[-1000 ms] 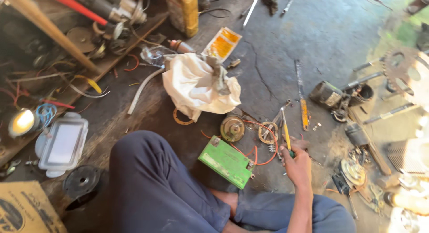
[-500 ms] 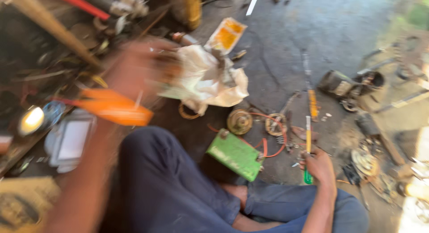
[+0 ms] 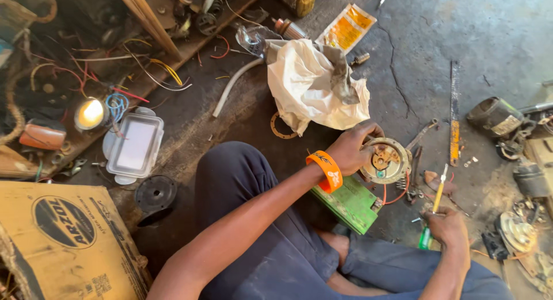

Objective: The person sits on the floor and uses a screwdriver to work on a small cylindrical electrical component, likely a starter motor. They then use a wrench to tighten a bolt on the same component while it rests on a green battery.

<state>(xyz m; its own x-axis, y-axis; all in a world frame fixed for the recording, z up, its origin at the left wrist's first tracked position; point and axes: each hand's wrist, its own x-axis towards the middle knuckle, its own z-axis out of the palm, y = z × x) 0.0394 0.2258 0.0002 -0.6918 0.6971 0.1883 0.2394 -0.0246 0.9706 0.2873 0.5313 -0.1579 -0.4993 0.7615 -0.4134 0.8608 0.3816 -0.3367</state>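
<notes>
While the left hand (image 3: 351,149) grips one round part (image 3: 385,160), the right hand (image 3: 449,228) clasps one screwdriver (image 3: 433,211).

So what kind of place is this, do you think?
Probably an informal repair workshop, worked on the floor. Loose wires and motor parts lie about the cracked concrete; the left hand grips a round metal part, the right hand a screwdriver.

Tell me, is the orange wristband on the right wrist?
No, the orange wristband sits on the left hand wrist, which grips the round metal part.
</notes>
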